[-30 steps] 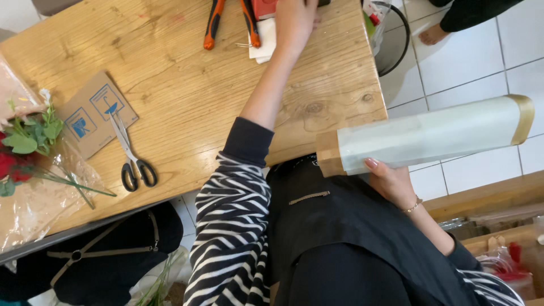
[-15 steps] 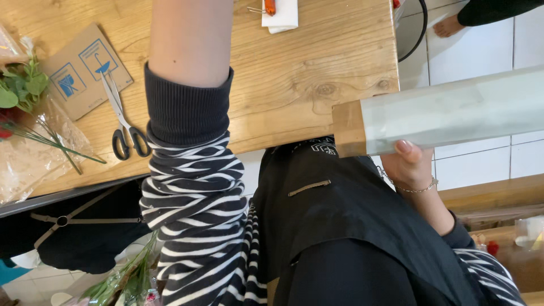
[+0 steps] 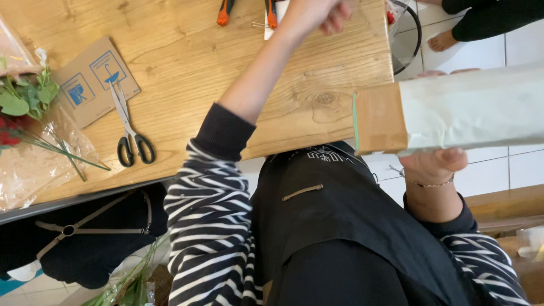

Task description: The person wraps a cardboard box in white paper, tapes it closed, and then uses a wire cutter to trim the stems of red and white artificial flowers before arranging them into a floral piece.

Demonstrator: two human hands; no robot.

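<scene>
My right hand (image 3: 433,164) grips a large roll of pale green wrapping paper (image 3: 470,107) from below, held level just off the wooden table's near right corner. The roll's brown cardboard end (image 3: 378,119) faces left. My left hand (image 3: 327,12), arm stretched out in a striped sleeve, is at the table's far edge with its fingers curled. It hovers beside a white slip (image 3: 271,22) and orange-handled pliers (image 3: 224,11). Nothing shows in that hand, and the frame edge partly cuts it off.
Black-handled scissors (image 3: 129,133) lie on the wooden table (image 3: 187,73), over a brown card (image 3: 93,79). A cellophane-wrapped bunch of red flowers and greenery (image 3: 25,113) is at the left. Another person's bare foot (image 3: 445,41) stands on white tiles beside a black-rimmed bin (image 3: 405,34).
The roll in my right hand now appears closer and larger, reaching the right edge of view. My left arm, which filled the foreground half a second ago, stretches toward the far table edge again.
</scene>
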